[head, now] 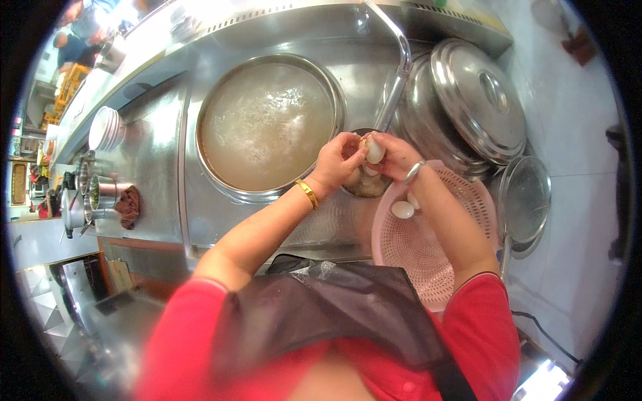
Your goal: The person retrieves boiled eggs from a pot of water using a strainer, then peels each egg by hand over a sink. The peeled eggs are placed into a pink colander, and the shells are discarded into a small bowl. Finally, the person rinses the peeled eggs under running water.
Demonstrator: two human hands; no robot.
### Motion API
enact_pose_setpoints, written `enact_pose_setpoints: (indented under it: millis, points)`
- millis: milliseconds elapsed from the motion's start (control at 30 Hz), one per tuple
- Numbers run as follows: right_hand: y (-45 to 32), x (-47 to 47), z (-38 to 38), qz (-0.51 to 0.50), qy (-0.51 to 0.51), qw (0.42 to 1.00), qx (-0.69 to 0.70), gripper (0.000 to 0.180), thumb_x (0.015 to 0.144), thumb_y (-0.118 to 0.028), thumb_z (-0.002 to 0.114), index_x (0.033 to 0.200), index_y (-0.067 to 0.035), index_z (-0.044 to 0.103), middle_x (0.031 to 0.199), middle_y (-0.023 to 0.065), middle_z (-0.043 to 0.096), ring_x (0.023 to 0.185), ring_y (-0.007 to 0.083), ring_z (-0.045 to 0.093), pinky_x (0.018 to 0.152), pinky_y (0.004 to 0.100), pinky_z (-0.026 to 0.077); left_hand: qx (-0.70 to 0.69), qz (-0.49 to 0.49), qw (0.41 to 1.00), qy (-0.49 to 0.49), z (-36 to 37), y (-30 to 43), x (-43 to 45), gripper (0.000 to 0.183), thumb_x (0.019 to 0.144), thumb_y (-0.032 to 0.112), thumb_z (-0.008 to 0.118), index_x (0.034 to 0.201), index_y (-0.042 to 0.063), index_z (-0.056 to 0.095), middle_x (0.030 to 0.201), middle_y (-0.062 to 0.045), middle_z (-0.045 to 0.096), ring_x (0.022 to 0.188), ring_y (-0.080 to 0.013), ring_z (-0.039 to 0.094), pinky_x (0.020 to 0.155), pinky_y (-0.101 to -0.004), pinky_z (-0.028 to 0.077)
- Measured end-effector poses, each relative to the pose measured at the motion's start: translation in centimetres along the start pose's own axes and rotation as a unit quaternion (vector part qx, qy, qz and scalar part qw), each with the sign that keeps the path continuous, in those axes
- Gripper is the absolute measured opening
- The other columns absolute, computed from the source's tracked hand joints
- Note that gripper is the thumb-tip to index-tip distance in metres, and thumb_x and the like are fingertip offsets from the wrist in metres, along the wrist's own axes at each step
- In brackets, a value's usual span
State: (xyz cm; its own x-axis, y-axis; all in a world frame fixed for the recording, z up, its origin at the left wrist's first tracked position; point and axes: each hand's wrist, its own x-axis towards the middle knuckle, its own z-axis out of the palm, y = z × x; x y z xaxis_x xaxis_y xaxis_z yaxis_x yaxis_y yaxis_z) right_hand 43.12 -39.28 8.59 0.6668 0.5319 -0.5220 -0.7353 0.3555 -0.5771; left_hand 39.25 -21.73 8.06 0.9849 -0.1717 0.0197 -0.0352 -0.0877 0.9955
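Observation:
Over a dark round pot (370, 188), both hands are closed around an egg (374, 152). Smooth white shows on most of it, with a brownish patch of shell near the fingertips. My right hand (398, 155) cradles the egg from the right side. From the left, my left hand (337, 163) has its thumb and fingers against the brown patch. Pale rounded things lie in the pot, partly hidden by my hands. Below my right forearm a pink plastic colander (426, 270) holds a white egg (402, 209) and another one partly covered by the arm.
A wide pot of cloudy liquid (266, 123) is set left of my hands. A metal faucet pipe (393, 95) comes down behind them. To the right are a large lidded pot (471, 95) and a mesh strainer (525, 198). Stacked white bowls (106, 129) stand far left.

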Motion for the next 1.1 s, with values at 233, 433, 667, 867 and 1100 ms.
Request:
enact_pose_setpoints:
  millis: [233, 433, 667, 867, 1100]
  points:
    - [-1.9, -0.7, 0.2, 0.035, -0.008, 0.986, -0.16, 0.043, 0.078, -0.021, 0.069, 0.114, -0.005, 0.052, 0.094, 0.0064, 0.059, 0.083, 0.0152, 0.059, 0.063, 0.0276, 0.048, -0.112, -0.117, 0.985, 0.066, -0.4, -1.3, 0.0, 0.015, 0.086, 0.007, 0.053, 0.1, -0.001, 0.054, 0.088, -0.005, 0.061, 0.075, -0.011, 0.059, 0.067, -0.0243, 0.049]
    - [-2.5, 0.0, 0.4, 0.052, -0.015, 0.93, -0.363, 0.051, 0.071, -0.018, 0.072, 0.115, -0.003, 0.051, 0.09, 0.0072, 0.06, 0.08, 0.0144, 0.058, 0.062, 0.0269, 0.049, -0.062, -0.091, 0.987, 0.119, -1.4, -2.1, 0.3, 0.013, 0.085, 0.007, 0.054, 0.096, -0.001, 0.055, 0.082, -0.004, 0.06, 0.069, -0.0105, 0.058, 0.064, -0.0224, 0.048]
    - [-1.2, 1.1, 0.3, -0.016, 0.034, 0.631, -0.775, 0.055, 0.065, -0.022, 0.071, 0.111, 0.001, 0.051, 0.102, 0.0192, 0.061, 0.09, 0.0299, 0.062, 0.078, 0.0376, 0.049, -0.004, -0.05, 0.989, 0.142, -1.4, -2.2, 0.3, 0.014, 0.083, 0.008, 0.056, 0.094, 0.0, 0.057, 0.08, -0.004, 0.061, 0.072, -0.0108, 0.059, 0.065, -0.0244, 0.048]
    - [-0.3, 2.0, 1.1, 0.021, 0.049, 0.565, -0.823, 0.05, 0.066, -0.027, 0.071, 0.106, -0.003, 0.053, 0.1, 0.0199, 0.061, 0.094, 0.0338, 0.059, 0.081, 0.0388, 0.047, 0.138, 0.026, 0.986, 0.09, -1.0, -1.2, 0.2, 0.021, 0.08, 0.012, 0.06, 0.097, 0.001, 0.059, 0.087, -0.007, 0.062, 0.079, -0.0135, 0.06, 0.07, -0.0273, 0.049]
    - [-0.7, -0.3, 1.3, -0.231, 0.081, 0.645, -0.724, 0.05, 0.069, -0.024, 0.071, 0.11, -0.007, 0.049, 0.105, 0.0152, 0.06, 0.098, 0.0329, 0.057, 0.082, 0.0388, 0.047, 0.039, -0.037, 0.998, -0.008, -0.3, -0.7, 0.1, 0.025, 0.081, 0.016, 0.066, 0.099, -0.001, 0.059, 0.1, -0.007, 0.061, 0.085, -0.0128, 0.06, 0.075, -0.0276, 0.049]
